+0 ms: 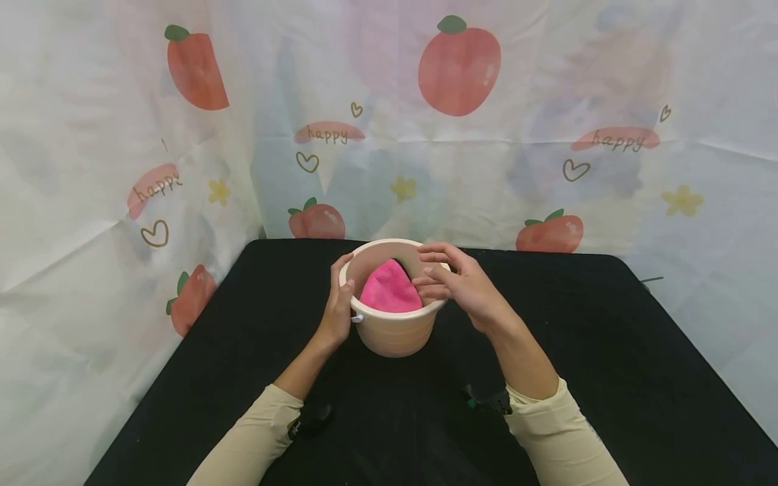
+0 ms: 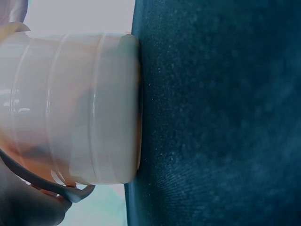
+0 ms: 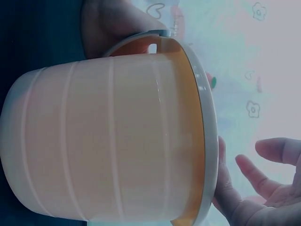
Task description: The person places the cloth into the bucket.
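Note:
A pale pink bucket (image 1: 396, 335) stands upright on the black table, with a bright pink cloth (image 1: 389, 289) bunched inside it. Beside the cloth, something dark shows partly within the bucket. My left hand (image 1: 336, 310) holds the bucket by its left side just under the rim, close to the handle joint (image 1: 357, 318). Over the right part of the rim is my right hand (image 1: 464, 287), its fingers loosely spread and nothing between them. In the right wrist view these fingers (image 3: 261, 178) are apart, some right at the rim (image 3: 210, 136).
Black cloth covers the table (image 1: 577, 351), which reaches back to a white curtain (image 1: 486, 175) printed with peaches and hearts. The curtain also closes off the left side. Small dark wrist devices (image 1: 489, 399) sit near both cream sleeves (image 1: 562, 432).

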Tool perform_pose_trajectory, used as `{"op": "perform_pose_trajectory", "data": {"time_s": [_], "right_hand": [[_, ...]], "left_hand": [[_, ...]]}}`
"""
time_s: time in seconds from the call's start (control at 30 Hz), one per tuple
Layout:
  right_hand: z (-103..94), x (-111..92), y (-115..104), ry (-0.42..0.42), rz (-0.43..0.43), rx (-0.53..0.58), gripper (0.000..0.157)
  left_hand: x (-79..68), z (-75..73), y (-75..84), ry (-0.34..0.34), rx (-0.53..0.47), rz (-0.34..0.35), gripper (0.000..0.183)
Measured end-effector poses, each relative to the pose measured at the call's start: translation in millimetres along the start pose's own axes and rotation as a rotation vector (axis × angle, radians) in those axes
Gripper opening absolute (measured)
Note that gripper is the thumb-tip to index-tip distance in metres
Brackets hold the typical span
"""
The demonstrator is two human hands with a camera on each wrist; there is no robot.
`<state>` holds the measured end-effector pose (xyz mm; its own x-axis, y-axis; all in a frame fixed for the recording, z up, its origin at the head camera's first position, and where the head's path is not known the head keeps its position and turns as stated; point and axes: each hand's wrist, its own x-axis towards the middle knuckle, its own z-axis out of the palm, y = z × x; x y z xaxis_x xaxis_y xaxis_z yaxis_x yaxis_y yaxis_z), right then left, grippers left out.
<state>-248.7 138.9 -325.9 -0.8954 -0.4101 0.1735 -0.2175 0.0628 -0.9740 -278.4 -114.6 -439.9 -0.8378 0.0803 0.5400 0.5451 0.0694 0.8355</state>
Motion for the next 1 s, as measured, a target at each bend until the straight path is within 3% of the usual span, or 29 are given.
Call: {"op": "perform_pose_trajectory", "data": {"time_s": [1.0], "right_hand": [[-23.9, -11, 1, 0.067, 0.023, -0.041, 0.042]], "left_hand": [[-0.4, 0.5, 1.5, -0.002, -0.013, 0.005, 0.058]]}}
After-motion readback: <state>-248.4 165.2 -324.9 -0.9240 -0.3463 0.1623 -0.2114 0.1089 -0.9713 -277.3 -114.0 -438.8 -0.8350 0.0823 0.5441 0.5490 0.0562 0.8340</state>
